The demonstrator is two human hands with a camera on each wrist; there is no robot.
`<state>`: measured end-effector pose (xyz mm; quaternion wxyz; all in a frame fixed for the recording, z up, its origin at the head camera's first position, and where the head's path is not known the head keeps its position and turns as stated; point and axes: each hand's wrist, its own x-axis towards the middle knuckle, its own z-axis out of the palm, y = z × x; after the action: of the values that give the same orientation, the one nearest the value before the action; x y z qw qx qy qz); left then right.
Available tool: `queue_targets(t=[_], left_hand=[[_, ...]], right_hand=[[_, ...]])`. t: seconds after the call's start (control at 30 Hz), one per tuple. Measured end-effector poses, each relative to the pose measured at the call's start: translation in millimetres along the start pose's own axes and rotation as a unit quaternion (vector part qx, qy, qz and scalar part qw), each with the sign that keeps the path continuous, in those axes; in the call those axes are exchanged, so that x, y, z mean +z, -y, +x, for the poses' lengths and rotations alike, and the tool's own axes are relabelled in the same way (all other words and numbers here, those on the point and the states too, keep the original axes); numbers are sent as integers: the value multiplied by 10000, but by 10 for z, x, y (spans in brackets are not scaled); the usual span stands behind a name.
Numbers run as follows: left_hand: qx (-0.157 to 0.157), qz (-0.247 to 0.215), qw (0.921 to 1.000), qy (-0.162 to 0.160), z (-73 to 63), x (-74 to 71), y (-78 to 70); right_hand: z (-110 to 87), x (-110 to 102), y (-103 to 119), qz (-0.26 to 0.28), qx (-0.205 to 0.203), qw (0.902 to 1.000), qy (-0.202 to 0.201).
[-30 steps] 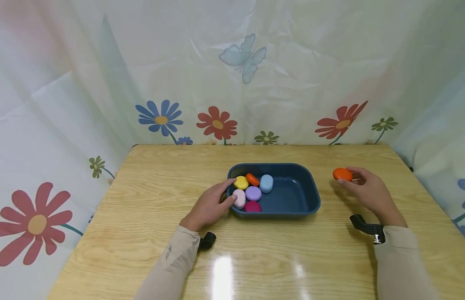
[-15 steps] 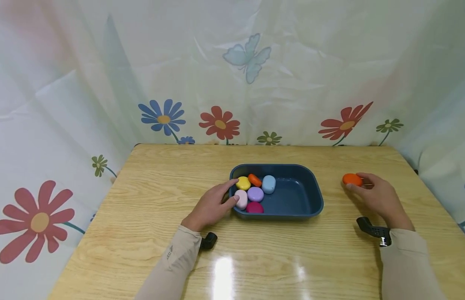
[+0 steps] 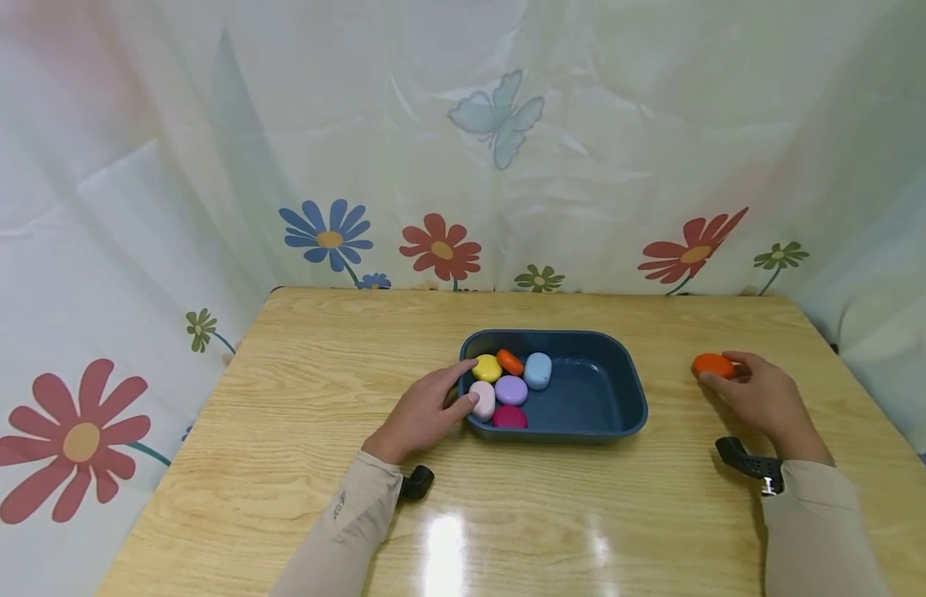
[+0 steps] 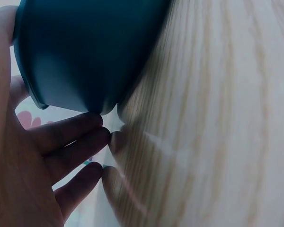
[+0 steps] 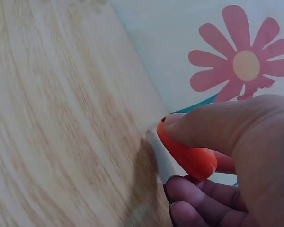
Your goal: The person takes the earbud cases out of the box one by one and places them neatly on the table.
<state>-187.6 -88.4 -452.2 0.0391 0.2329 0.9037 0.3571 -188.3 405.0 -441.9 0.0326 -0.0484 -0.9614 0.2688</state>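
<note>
A dark blue plastic tray (image 3: pixel 582 402) stands on the table with its left end full of smooth rounded pieces. My left hand (image 3: pixel 421 412) is at that end: thumb and index finger hook over the rim, while the other fingers (image 4: pixel 78 142) sit low by the tray's outer base and the tabletop. To the right of the tray, my right hand (image 3: pixel 764 398) pinches an orange pebble-shaped piece (image 3: pixel 712 366) between thumb and fingers. In the right wrist view this orange piece (image 5: pixel 187 153) shows a small dark hole near the thumb; its contact with the table cannot be told.
Inside the tray lie a yellow piece (image 3: pixel 487 368), a smaller orange one (image 3: pixel 511 361), a light blue one (image 3: pixel 538 371), a purple one (image 3: pixel 511 390), a pale pink one (image 3: pixel 482 401) and a crimson one (image 3: pixel 510 417). A flowered curtain (image 3: pixel 582 182) hangs behind the wooden table (image 3: pixel 343 340).
My right hand has moved to the right and somewhat lower with the orange piece, away from the tray. The left hand stays at the tray's left end; the head view has shifted slightly.
</note>
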Motion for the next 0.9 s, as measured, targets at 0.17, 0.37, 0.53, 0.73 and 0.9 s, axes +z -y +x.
queue_targets(t=[0.17, 0.37, 0.53, 0.73, 0.9], left_hand=[[40, -27, 10000, -32, 6, 5, 9], [-16, 6, 10000, -29, 4, 7, 2], [-38, 131, 9999, -53, 5, 12, 8], [-6, 147, 9999, -65, 13, 10, 13], [-54, 129, 9999, -43, 4, 6, 4]], right_hand=[[10, 6, -20, -1, 17, 10000, 14], [7, 8, -25, 58, 61, 10000, -5], [-3, 6, -18, 44, 29, 10000, -38], [-13, -9, -1, 191, 38, 9997, -167], [-30, -28, 7, 251, 66, 9991, -342]])
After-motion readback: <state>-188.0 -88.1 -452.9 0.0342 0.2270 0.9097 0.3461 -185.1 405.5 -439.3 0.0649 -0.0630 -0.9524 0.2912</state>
